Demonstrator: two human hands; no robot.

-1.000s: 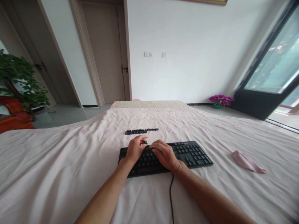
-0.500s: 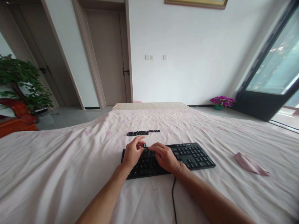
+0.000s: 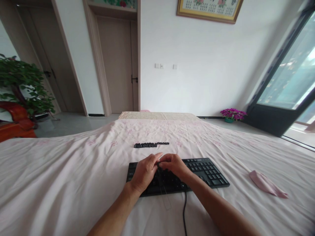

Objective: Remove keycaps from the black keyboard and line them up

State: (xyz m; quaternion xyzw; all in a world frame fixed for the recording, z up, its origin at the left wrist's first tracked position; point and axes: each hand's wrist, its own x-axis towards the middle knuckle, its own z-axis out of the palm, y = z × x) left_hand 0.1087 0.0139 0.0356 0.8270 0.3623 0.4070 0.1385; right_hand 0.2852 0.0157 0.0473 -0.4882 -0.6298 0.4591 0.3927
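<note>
A black keyboard (image 3: 213,172) lies on the floral cloth, with both hands over its left half. My left hand (image 3: 146,170) is closed, its fingertips meeting those of my right hand around a small black keycap (image 3: 158,163), mostly hidden by the fingers. My right hand (image 3: 174,165) is pinched at the same spot, at the upper end of a thin wire keycap puller (image 3: 165,196). The wire's looped end hangs over the keyboard's front edge. Beyond the hands, several loose black keycaps (image 3: 145,145) stand in a row on the cloth.
A black cable (image 3: 184,209) runs from the keyboard toward me. To the right lies a folded pink cloth (image 3: 267,184). The pale floral tablecloth (image 3: 86,170) is wrinkled. Past the table are a door (image 3: 115,65), a potted plant (image 3: 22,82) and purple flowers (image 3: 233,113).
My hands have drawn closer together, and the keycap that showed between them is now mostly covered. The wire's looped end has swung slightly right. The camera view has tilted up a little.
</note>
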